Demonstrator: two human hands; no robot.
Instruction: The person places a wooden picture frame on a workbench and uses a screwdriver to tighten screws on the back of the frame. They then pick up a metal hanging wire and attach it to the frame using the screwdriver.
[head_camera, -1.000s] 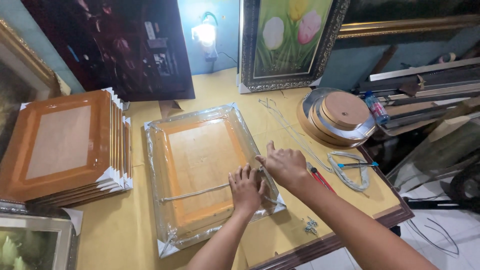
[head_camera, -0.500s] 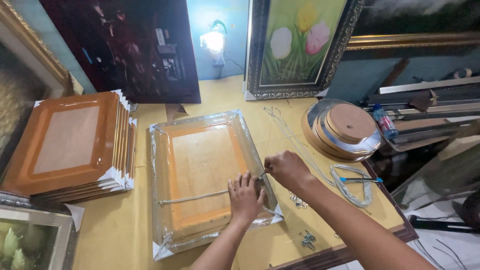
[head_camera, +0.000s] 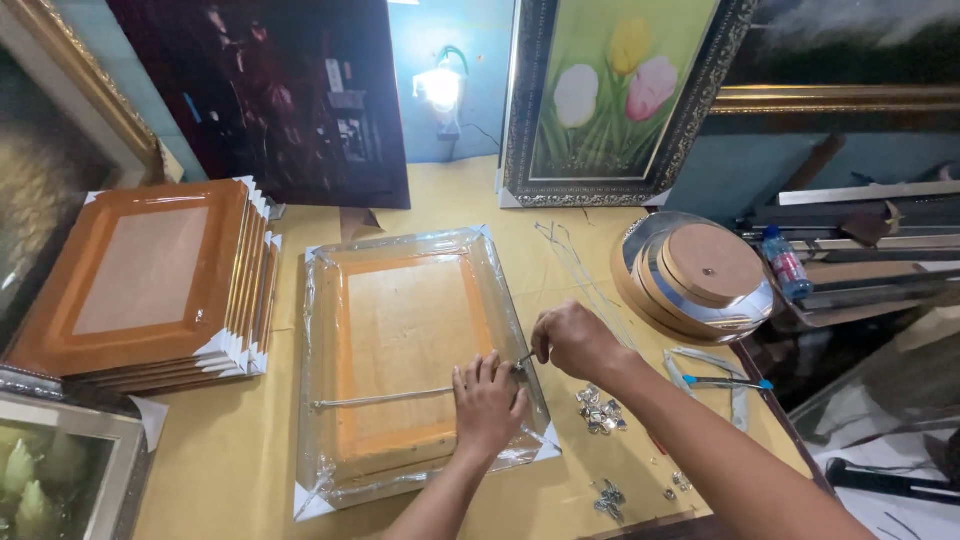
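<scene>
A plastic-wrapped picture frame (head_camera: 410, 265) lies face down on the yellow table (head_camera: 230, 450), its brown backing board up. A pale cord (head_camera: 380, 398) runs across the lower part of the back, from the left rail to the right rail. My left hand (head_camera: 487, 400) lies flat on the board with its fingers over the cord's right end. My right hand (head_camera: 575, 340) is closed on a small metal tool (head_camera: 523, 360) whose tip meets the frame's right rail.
Several stacked frames (head_camera: 150, 280) lie at the left. A tulip painting (head_camera: 620, 90) and a dark painting (head_camera: 260, 90) lean at the back. Round reels (head_camera: 700, 275), a small bottle (head_camera: 787, 265), a blue-handled tool (head_camera: 725, 382) and small metal fittings (head_camera: 600, 410) are at the right.
Both hands stay at the frame's right rail. My left hand has shifted slightly down along the cord. The view has tilted, bringing the metal fittings into sight.
</scene>
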